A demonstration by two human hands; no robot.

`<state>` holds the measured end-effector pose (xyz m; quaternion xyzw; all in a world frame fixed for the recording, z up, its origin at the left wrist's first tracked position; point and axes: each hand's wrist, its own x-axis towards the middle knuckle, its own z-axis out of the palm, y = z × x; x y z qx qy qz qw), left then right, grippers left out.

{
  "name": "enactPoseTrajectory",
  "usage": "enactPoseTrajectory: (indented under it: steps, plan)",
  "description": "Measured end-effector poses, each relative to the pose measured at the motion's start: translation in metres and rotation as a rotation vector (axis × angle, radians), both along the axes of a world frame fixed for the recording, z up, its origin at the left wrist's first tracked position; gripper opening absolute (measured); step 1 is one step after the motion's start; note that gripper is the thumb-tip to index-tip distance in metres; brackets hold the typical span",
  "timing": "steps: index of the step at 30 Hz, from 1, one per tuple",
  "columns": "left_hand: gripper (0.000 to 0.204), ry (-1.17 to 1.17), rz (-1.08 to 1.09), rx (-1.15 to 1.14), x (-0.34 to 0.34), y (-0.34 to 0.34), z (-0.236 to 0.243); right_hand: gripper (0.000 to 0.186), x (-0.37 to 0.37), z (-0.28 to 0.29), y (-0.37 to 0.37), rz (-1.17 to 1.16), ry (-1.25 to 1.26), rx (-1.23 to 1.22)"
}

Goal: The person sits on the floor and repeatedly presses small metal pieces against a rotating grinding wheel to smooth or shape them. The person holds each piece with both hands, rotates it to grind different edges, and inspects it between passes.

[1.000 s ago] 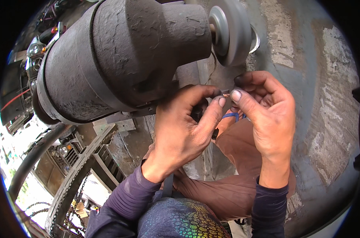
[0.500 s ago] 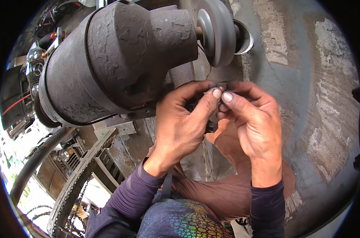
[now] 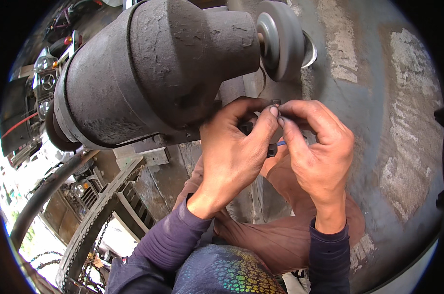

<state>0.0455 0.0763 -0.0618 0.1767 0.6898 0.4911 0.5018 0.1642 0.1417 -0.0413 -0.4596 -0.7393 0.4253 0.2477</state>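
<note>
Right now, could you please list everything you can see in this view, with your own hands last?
Bench grinder motor: one, dark grey, rough-coated, upper left to centre.
Grinding wheel: one, grey, on the motor's shaft, top centre.
Concrete floor: grey, with pale patches, right side.
Toothed metal bar: one, dark, lower left.
Curved pipe: one, dark, far left.
Small dark part: one, pinched between the fingertips of both hands below the wheel; too small to identify.
Blue wire: one short bit showing between the hands.
Brown trousers: below the hands.
Left hand: purple sleeve, fingertips on the small part.
Right hand: purple sleeve, fingertips meeting the left's.
</note>
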Motion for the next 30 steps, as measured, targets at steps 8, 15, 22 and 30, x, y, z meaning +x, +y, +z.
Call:
enactPoseTrajectory:
  steps: [8,15,22,30]
  plan:
    - [0.023,0.378,-0.222,0.132,-0.014,-0.013,0.007,0.015,0.001,0.008,-0.019,-0.087,0.046,-0.126]
    - [0.031,-0.321,0.051,-0.035,-0.024,-0.023,0.018,0.025,0.011,0.039,-0.026,-0.344,0.302,-0.588]
    - [0.032,-0.613,0.001,-0.012,-0.031,-0.037,0.019,0.031,0.01,0.049,-0.042,-0.281,0.327,-0.542]
    - [0.035,-0.486,-0.055,0.107,-0.027,-0.044,0.027,0.028,-0.005,0.043,-0.056,-0.303,0.272,-0.407]
